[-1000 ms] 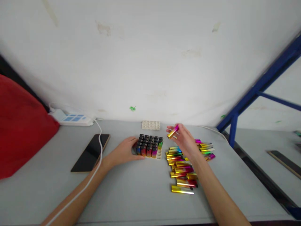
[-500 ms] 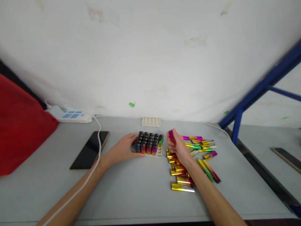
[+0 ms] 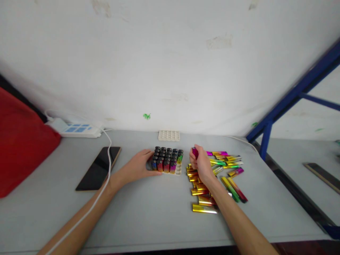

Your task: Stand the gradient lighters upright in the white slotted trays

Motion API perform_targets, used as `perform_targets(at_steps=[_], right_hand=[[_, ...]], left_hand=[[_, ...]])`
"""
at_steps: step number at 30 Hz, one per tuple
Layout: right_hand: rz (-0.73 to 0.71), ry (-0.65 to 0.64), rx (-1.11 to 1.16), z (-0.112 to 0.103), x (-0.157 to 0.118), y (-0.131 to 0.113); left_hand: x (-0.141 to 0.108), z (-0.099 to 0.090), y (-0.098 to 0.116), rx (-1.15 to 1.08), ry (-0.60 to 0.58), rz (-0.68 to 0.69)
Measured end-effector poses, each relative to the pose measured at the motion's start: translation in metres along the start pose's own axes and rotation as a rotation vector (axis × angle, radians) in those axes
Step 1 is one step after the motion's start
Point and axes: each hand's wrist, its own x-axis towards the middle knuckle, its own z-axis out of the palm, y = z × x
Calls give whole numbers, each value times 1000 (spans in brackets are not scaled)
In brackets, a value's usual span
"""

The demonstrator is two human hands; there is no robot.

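Several black-topped lighters [image 3: 166,159] with shiny coloured bodies stand upright in rows in a white tray [image 3: 178,171]. Bare slots of the tray show at its front right corner. My left hand [image 3: 140,163] is curved around the tray's left side, with its thumb along the near edge and its fingers behind. Over the loose pile, my right hand [image 3: 201,163] is closed on a shiny purple lighter case [image 3: 195,152]; only its upper end shows above the fist. Beneath and beside that hand lie several loose metallic lighter cases [image 3: 204,210] in gold, red, green and purple, partly hidden by my forearm.
A second white slotted tray [image 3: 169,135] lies by the wall. On the left are a dark phone [image 3: 99,169], a white power strip [image 3: 82,130] and a red cloth-like item [image 3: 23,141]. A white cable [image 3: 109,156] crosses my left forearm. A blue metal frame [image 3: 276,113] borders the right side.
The view has shifted slightly. My left hand stays at the tray; my right hand still holds the purple case, now turned a little with less of it showing.
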Motion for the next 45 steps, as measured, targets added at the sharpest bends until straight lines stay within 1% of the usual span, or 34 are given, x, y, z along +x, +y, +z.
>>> perform_targets(at_steps=[3,6,8,11,13,16,20,26,30,33,37,39,41,43,45], right_hand=[[-78,-24,-47,0,-4,-2],[-217,-67,-141,-2,-11,-3],[-373,-52,-311,-5,-15,-3],[-660,7,-595,-9,-18,-3],[-762,-1,-706,-11,-17,-2],[-761,-49,-797,-14,-16,1],[-759,-67,-851,-19,-17,5],[-790,-146,-924,-31,-19,3],[-745,-241,-935,-36,-20,1],[-706,-270,-948,-35,-17,1],[-605,-268,-1058,-32,-13,-1],[-569,-249,-1047,-34,-13,-7],[-567,-185,-1000,-42,-16,-18],[-576,-108,-977,-56,-23,-29],[-579,-90,-994,-71,-32,-39]], left_hand=[[0,1,-2,2,-1,-2],[0,2,-4,-8,7,2],[0,2,-5,-29,17,16],[0,3,-4,-49,26,24],[0,3,-4,-47,22,12],[0,3,-2,-40,4,-1],[-1,2,-1,-43,15,13],[-2,2,0,-14,7,-2],[-1,3,0,9,-4,-12],[-1,4,0,16,-4,-17],[0,4,0,5,13,-4],[0,3,1,-1,17,3],[0,2,1,-2,22,4],[0,2,1,4,22,0],[1,2,1,13,15,-4]])
